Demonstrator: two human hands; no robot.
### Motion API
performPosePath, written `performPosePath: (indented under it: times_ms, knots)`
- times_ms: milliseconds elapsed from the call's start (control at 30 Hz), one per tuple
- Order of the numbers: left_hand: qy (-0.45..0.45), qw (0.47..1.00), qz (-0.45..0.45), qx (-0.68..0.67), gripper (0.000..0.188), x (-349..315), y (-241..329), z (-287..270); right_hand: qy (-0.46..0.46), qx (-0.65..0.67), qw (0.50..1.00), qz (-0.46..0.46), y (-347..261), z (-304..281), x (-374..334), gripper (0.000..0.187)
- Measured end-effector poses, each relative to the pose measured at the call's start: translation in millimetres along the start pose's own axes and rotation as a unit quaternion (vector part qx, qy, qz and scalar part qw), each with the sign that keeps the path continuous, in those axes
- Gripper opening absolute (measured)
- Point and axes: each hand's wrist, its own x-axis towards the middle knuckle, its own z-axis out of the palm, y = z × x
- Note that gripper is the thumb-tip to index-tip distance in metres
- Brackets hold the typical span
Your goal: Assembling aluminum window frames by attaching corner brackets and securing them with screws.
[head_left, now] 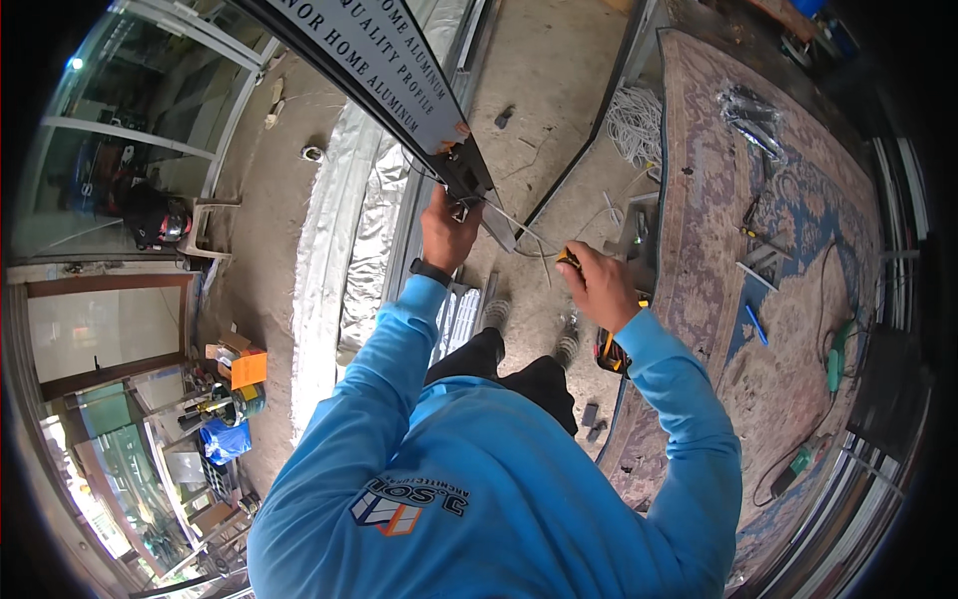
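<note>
A long dark aluminium profile (402, 131), faced with printed white film, comes in from the top edge and ends near the middle of the view. At that end my left hand (449, 236) is closed round it, with small metal and dark parts by its fingertips; their kind is too small to tell. My right hand (605, 290) grips the black and yellow handle of a screwdriver (568, 258). The screwdriver's thin shaft slants up and left, and its tip reaches the profile end close to my left fingers.
A patterned rug (704, 329) on the right carries a blue pen (756, 324), loose tools and green corded power tools (836, 364). Coiled pale cable (633, 125) lies beside it. Silvery wrapped lengths (371, 235) run along my left. An orange box (247, 368) stands farther left.
</note>
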Motion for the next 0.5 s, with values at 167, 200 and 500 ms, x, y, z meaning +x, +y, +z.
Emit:
performPosePath:
  times_ms: [167,200,500]
  knots:
    - [-0.027,0.999,0.018,0.006,0.041,1.9,-3.3,-2.5,-0.214,0.578,0.693,0.374,11.8,-17.8,14.7,0.022]
    - [-0.039,0.999,0.017,-0.008,0.044,2.6,-4.0,-3.1,-0.241,0.599,0.677,0.354,11.3,-18.1,14.5,0.022]
    - [-0.037,0.998,0.001,0.041,0.041,-1.1,-8.7,0.1,-0.126,0.397,0.889,0.192,13.6,-9.8,1.2,0.029]
